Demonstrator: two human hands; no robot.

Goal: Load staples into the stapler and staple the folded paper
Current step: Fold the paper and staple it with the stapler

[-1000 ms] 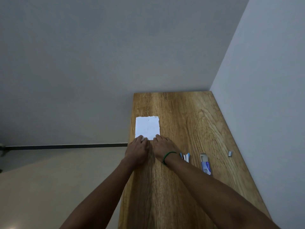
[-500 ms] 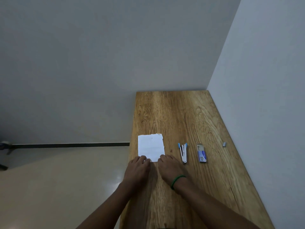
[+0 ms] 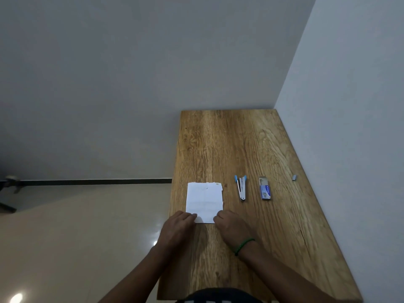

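Note:
A white sheet of paper [image 3: 205, 201] lies flat near the left edge of the wooden table [image 3: 251, 248]. My left hand [image 3: 178, 226] holds the paper's near left corner and my right hand [image 3: 231, 226] holds the near right corner, fingers curled over the edge. A small stapler [image 3: 241, 187] with blue tips lies open to the right of the paper. Further right lies a blue staple box [image 3: 265, 190]. A small strip of staples [image 3: 294, 177] sits near the right wall.
The table stands in a corner, with a wall along its right side and another at its far end. Its left edge drops to a shiny floor. A green band circles my right wrist [image 3: 243, 246].
The view has pulled back, so the paper, stapler and box now sit closer to me in frame. Both hands have stayed at the paper's near edge and spread apart toward its corners.

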